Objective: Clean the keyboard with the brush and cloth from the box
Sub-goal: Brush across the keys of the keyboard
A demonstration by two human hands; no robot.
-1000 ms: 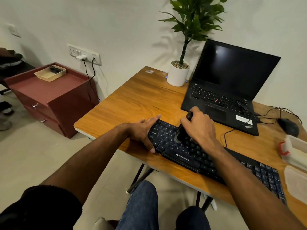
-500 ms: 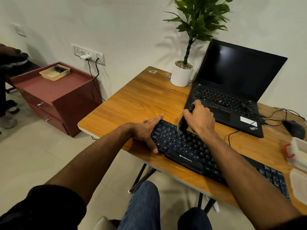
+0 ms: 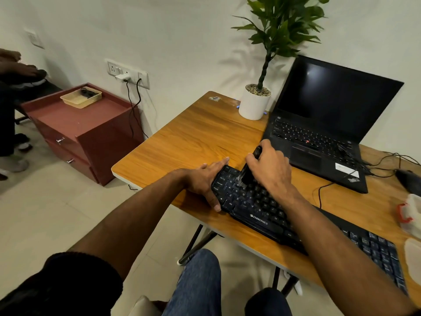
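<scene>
A black keyboard [image 3: 262,215] lies along the front edge of the wooden table [image 3: 200,137]. My left hand [image 3: 205,179] holds the keyboard's left end, thumb down on its near side and fingers along its far corner. My right hand [image 3: 271,169] grips a black brush [image 3: 247,174] by its handle. The bristles point down and touch the upper left keys. At the right edge stands a clear plastic box [image 3: 410,215] with a red clip, and its lid [image 3: 413,256] lies in front of it. No cloth shows.
An open black laptop [image 3: 323,124] sits behind the keyboard, with a white potted plant [image 3: 255,103] to its left. Cables and a black mouse [image 3: 407,181] lie at the right. A red drawer cabinet [image 3: 84,131] stands on the floor at left. My knees are under the table.
My right hand has drawn the brush from the middle keys toward the upper left rows of the keyboard. My left hand stays on the keyboard's left end. The view has shifted slightly.
</scene>
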